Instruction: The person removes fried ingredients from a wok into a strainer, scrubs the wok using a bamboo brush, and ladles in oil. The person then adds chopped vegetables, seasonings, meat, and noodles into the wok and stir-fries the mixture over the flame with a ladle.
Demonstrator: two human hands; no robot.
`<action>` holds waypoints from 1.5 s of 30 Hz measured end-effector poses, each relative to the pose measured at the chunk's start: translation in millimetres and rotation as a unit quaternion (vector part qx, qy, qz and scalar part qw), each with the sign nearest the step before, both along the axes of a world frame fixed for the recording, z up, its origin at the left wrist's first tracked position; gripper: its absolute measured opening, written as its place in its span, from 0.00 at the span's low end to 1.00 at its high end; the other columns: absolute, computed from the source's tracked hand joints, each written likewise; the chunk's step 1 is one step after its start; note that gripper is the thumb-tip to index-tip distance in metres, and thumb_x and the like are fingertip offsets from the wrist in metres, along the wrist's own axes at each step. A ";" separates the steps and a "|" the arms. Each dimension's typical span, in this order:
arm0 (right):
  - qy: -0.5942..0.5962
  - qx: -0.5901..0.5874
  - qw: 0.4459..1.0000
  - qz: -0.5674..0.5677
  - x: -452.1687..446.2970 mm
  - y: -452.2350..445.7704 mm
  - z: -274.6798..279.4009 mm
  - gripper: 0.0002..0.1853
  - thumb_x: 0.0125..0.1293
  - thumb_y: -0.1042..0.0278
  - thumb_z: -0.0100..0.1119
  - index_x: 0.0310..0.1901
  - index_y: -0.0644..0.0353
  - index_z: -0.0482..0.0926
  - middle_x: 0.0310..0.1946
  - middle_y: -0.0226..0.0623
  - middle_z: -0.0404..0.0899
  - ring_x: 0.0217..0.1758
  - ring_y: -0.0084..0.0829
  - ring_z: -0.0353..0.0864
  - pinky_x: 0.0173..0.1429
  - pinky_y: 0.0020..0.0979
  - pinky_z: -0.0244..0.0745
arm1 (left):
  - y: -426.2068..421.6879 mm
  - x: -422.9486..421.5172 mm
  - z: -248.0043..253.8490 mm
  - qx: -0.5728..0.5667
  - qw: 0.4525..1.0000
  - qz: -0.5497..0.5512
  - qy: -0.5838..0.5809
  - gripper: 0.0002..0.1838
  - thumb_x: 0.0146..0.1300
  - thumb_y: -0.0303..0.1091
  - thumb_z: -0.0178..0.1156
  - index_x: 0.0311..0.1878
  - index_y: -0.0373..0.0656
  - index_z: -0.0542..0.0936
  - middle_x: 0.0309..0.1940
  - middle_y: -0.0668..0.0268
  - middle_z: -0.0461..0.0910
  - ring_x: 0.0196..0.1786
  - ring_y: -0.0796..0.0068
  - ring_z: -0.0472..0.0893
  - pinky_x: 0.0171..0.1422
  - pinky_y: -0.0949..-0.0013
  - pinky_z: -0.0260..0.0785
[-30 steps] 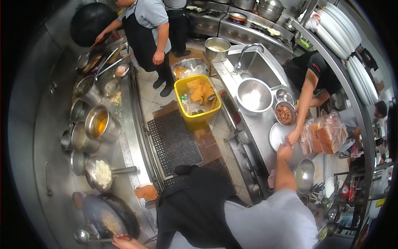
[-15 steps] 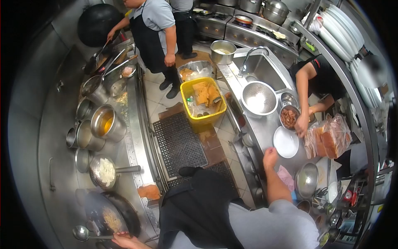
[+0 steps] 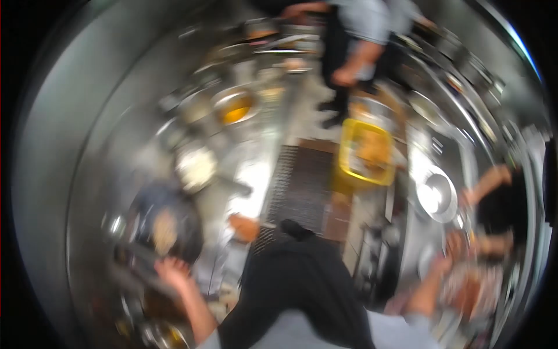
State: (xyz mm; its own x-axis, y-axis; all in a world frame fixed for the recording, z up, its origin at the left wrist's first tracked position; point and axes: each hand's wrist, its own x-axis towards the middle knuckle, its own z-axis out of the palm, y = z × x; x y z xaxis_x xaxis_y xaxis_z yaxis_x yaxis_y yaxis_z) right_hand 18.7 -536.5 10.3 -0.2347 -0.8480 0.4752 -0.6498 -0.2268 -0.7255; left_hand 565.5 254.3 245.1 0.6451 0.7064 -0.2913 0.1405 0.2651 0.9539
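Motion blur covers the whole view. At lower left, my left hand [image 3: 172, 271] is closed by the near edge of a dark wok [image 3: 189, 218]. A smeared ladle bowl [image 3: 115, 224] shows left of the wok, in line with this hand; its handle is hard to trace. A pale heap of food [image 3: 164, 231], perhaps rice or noodles, lies in the wok. On the right, my right hand [image 3: 440, 266] is beside a white plate [image 3: 426, 256]; its fingers are smeared, and I cannot tell whether it touches the plate. A bowl of brown meat [image 3: 456, 244] is just beyond.
A co-worker's arms [image 3: 491, 183] reach over the right counter near a metal colander [image 3: 437, 195] and bagged bread [image 3: 469, 294]. A yellow bin [image 3: 343, 154] stands on the floor ahead. Pots, including one with orange liquid [image 3: 237, 107], line the left counter. Another person [image 3: 354, 43] stands beyond.
My view has swung left, so the scene appears turned and blurred. My left hand stays by the wok with the ladle. My right hand has come nearer the plate and the meat bowl.
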 end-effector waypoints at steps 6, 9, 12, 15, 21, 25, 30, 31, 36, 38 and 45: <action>-0.164 0.185 0.960 0.132 153.2 125.3 137.1 0.14 0.68 0.57 0.56 0.41 0.60 0.81 0.34 0.37 0.84 0.28 0.36 0.81 0.30 0.40 0.78 | 66.8 -41.6 -2.0 -0.012 0.995 -0.100 0.010 0.44 0.65 0.24 0.52 0.81 0.46 0.43 0.23 0.71 0.71 0.16 0.79 0.70 0.19 0.74 0.65; -0.131 0.224 0.940 0.222 188.4 210.3 166.8 0.14 0.68 0.58 0.56 0.42 0.60 0.81 0.35 0.37 0.84 0.28 0.36 0.80 0.30 0.39 0.77 | 87.9 -88.2 -11.2 0.051 0.983 -0.148 0.094 0.41 0.65 0.25 0.53 0.81 0.46 0.49 0.24 0.72 0.73 0.16 0.79 0.70 0.19 0.73 0.64; -0.128 0.295 0.881 0.347 247.6 243.1 161.2 0.13 0.67 0.59 0.56 0.42 0.61 0.81 0.36 0.37 0.84 0.28 0.35 0.80 0.30 0.38 0.77 | 104.9 -135.4 -9.8 0.133 0.936 -0.210 0.248 0.37 0.63 0.27 0.56 0.78 0.47 0.61 0.24 0.64 0.76 0.20 0.75 0.74 0.25 0.69 0.68; -0.096 0.314 0.852 0.408 326.7 206.2 85.9 0.16 0.67 0.67 0.54 0.52 0.66 0.77 0.42 0.37 0.81 0.37 0.29 0.79 0.31 0.29 0.73 | 98.9 -150.9 37.6 0.357 0.821 -0.261 0.360 0.34 0.58 0.33 0.62 0.71 0.53 0.71 0.32 0.50 0.80 0.36 0.61 0.84 0.46 0.60 0.74; -0.047 0.280 0.592 0.754 577.6 364.1 157.5 0.16 0.65 0.73 0.53 0.54 0.67 0.77 0.44 0.31 0.79 0.45 0.23 0.76 0.50 0.28 0.73 | 80.7 -122.5 -42.0 0.287 0.916 -0.124 0.253 0.34 0.63 0.34 0.60 0.74 0.50 0.66 0.42 0.47 0.83 0.42 0.47 0.83 0.48 0.58 0.74; -0.012 0.155 0.529 0.834 699.6 506.1 206.7 0.11 0.58 0.73 0.56 0.25 0.63 0.63 0.20 0.32 0.59 0.28 0.24 0.58 0.31 0.36 0.62 | 52.1 -120.6 -32.0 0.124 0.943 -0.138 0.278 0.35 0.63 0.34 0.60 0.74 0.45 0.66 0.38 0.51 0.83 0.39 0.48 0.81 0.49 0.59 0.74; 0.024 -0.233 0.371 0.899 752.3 660.4 277.0 0.05 0.52 0.73 0.60 0.28 0.60 0.72 0.25 0.49 0.78 0.28 0.54 0.80 0.33 0.51 0.75 | 23.0 -185.2 -6.4 0.249 0.895 -0.137 0.343 0.34 0.61 0.38 0.64 0.73 0.50 0.68 0.41 0.48 0.83 0.45 0.47 0.83 0.52 0.58 0.74; 0.039 -0.285 0.343 0.894 758.8 683.5 282.3 0.04 0.53 0.73 0.59 0.29 0.58 0.73 0.23 0.46 0.78 0.27 0.52 0.81 0.32 0.49 0.77 | 12.8 -196.2 -2.1 0.272 0.900 -0.101 0.326 0.34 0.62 0.38 0.64 0.73 0.52 0.69 0.42 0.46 0.83 0.47 0.47 0.83 0.52 0.58 0.74; -0.022 -0.459 0.254 0.851 792.7 748.8 323.3 0.03 0.52 0.74 0.58 0.27 0.54 0.75 0.23 0.40 0.79 0.26 0.43 0.82 0.30 0.43 0.77 | -2.3 -218.6 25.6 0.308 0.885 -0.024 0.347 0.34 0.62 0.34 0.63 0.73 0.55 0.68 0.36 0.47 0.83 0.41 0.50 0.85 0.48 0.60 0.75; -0.041 -0.451 0.275 0.848 800.2 756.0 344.7 0.03 0.52 0.73 0.59 0.27 0.54 0.75 0.22 0.38 0.78 0.26 0.43 0.82 0.31 0.42 0.77 | -5.0 -216.5 36.2 0.301 0.884 -0.020 0.356 0.34 0.62 0.33 0.63 0.74 0.54 0.68 0.36 0.48 0.83 0.39 0.55 0.85 0.48 0.62 0.75; -0.146 -0.003 0.572 0.807 785.9 625.1 311.1 0.10 0.55 0.71 0.58 0.24 0.63 0.67 0.19 0.53 0.68 0.21 0.48 0.65 0.29 0.46 0.67 | 7.6 -187.3 -19.6 0.145 0.984 0.043 0.092 0.35 0.65 0.19 0.56 0.77 0.46 0.64 0.30 0.76 0.72 0.23 0.87 0.67 0.23 0.78 0.61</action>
State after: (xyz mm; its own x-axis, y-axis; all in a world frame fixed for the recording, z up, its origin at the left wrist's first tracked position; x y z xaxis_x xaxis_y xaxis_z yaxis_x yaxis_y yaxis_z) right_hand 804.6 88.6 321.4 0.7816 -0.0707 0.6198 0.5580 -0.3647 -0.7454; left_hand 378.3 261.9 225.5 0.5341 0.8268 -0.1767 0.3074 0.0048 0.9516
